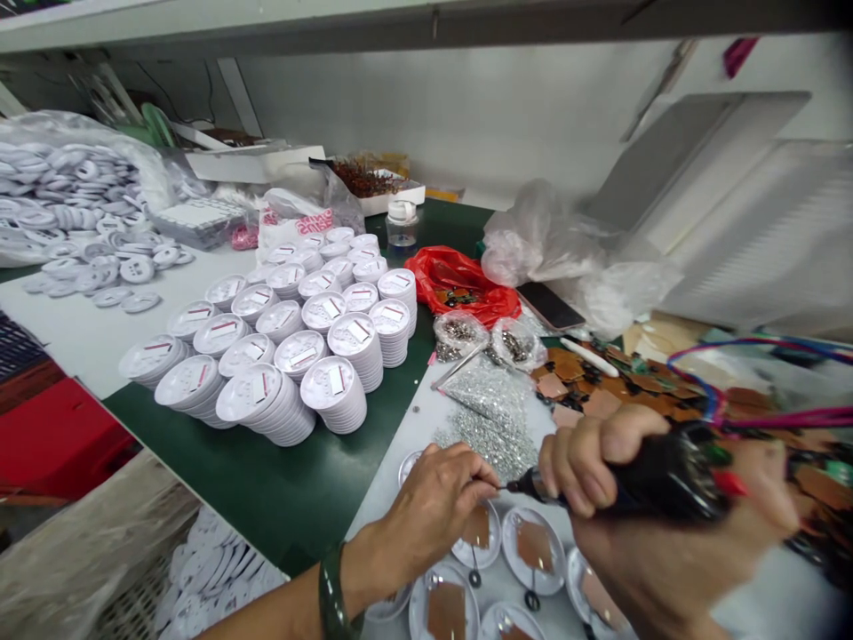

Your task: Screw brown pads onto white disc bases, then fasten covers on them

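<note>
My right hand [600,462] is wrapped around a black electric screwdriver [666,476], its bit pointing left. At the tip of that bit, my left hand [443,489] has thumb and fingers pinched together; whatever sits between them is too small to make out. Below both hands lie several round white plastic covers [533,551] with brown circuit boards [446,613] in them. Small black round parts on wires [531,601] hang from some boards. Just beyond my left fingers spreads a pile of small silvery screws [493,427], with metal tweezers [459,366] at its far edge.
Stacks of white round covers [267,400] fill the green mat on the left. A red bag [459,284], small bags of metal parts [513,342] and a phone [550,305] lie behind the screws. Loose brown boards [600,391] and coloured cables [713,382] crowd the right. A shelf [400,27] overhangs.
</note>
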A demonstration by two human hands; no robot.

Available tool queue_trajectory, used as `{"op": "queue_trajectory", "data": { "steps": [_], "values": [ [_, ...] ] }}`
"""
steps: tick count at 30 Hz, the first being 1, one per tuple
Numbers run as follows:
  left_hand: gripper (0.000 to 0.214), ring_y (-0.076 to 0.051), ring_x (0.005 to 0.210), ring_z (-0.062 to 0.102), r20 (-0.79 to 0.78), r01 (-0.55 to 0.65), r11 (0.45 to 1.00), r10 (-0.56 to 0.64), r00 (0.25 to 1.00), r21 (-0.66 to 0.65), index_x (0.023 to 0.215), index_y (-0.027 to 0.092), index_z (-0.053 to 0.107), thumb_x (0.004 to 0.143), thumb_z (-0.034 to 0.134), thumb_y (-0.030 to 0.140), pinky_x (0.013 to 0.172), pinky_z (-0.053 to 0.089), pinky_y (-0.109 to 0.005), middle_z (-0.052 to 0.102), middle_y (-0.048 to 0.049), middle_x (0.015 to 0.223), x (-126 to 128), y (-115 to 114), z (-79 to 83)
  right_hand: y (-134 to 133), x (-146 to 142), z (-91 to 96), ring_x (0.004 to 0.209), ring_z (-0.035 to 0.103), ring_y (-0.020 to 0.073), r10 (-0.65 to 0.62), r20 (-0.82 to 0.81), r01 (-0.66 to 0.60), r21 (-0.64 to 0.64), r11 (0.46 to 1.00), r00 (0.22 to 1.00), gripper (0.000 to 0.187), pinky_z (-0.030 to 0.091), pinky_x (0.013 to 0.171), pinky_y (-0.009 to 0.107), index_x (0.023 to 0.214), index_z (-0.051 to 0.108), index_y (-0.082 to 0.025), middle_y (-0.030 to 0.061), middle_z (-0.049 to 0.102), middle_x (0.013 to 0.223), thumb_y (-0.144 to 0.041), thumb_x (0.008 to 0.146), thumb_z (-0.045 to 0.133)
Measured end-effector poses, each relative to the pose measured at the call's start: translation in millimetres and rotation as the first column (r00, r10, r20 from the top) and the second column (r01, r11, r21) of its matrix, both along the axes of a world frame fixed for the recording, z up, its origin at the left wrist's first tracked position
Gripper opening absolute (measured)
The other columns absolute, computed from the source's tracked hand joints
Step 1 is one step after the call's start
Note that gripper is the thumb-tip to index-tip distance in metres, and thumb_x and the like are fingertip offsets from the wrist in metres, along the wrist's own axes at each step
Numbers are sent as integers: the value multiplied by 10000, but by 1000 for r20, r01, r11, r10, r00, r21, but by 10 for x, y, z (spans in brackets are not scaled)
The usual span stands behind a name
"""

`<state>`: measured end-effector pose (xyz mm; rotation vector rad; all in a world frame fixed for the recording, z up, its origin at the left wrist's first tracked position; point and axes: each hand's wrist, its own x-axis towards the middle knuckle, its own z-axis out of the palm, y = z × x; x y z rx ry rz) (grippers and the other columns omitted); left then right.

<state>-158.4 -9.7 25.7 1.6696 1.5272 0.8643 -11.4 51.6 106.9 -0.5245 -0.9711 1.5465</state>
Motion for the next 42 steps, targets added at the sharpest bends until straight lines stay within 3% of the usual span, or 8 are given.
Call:
{"op": "queue_trajectory", "data": {
  "steps": [14, 21, 26, 34, 42],
  "values": [
    [171, -136, 862, 653, 138, -20, 998, 12, 990, 59, 852, 187, 701, 925, 688, 33, 847, 418, -274, 741, 38, 893, -26, -37, -45, -19, 22, 41, 359, 457, 129, 30, -18, -30, 12, 999, 999, 567, 404, 405, 293, 631, 671, -215, -9, 482, 424, -708, 865, 517],
    [157, -144, 829, 696, 407, -67, 997, 51, 912, 25, 863, 193, 809, 899, 705, 81, 787, 479, -232, 776, 1, 862, -49, -41, -65, -62, 4, 28, 368, 465, 131, 34, -25, -34, -1, 999, 999, 555, 413, 403, 285, 628, 663, -211, -9, 478, 427, -677, 883, 501],
    [106, -157, 749, 672, 385, -152, 987, 157, 910, -44, 825, 184, 815, 864, 737, 123, 698, 462, -236, 771, -16, 806, -89, -30, -55, -16, 70, 21, 366, 464, 123, 45, 2, -45, 67, 997, 999, 551, 418, 410, 287, 649, 664, -213, -13, 506, 439, -709, 858, 543],
    [145, -131, 707, 645, 294, -159, 986, 165, 941, -44, 782, 197, 798, 828, 748, 69, 749, 437, -236, 770, 18, 763, -35, -34, -9, -26, 67, 9, 368, 464, 112, 31, -24, -29, 79, 996, 999, 542, 419, 421, 281, 653, 648, -210, -24, 504, 445, -699, 867, 553],
    [149, -144, 735, 715, 389, -124, 990, 142, 910, -72, 831, 224, 831, 855, 742, 108, 721, 495, -222, 804, 21, 789, -41, -64, -40, -27, 25, 29, 361, 477, 113, 24, -27, -22, 51, 998, 999, 548, 420, 409, 268, 636, 656, -203, -21, 499, 429, -685, 869, 539]
  ]
}}
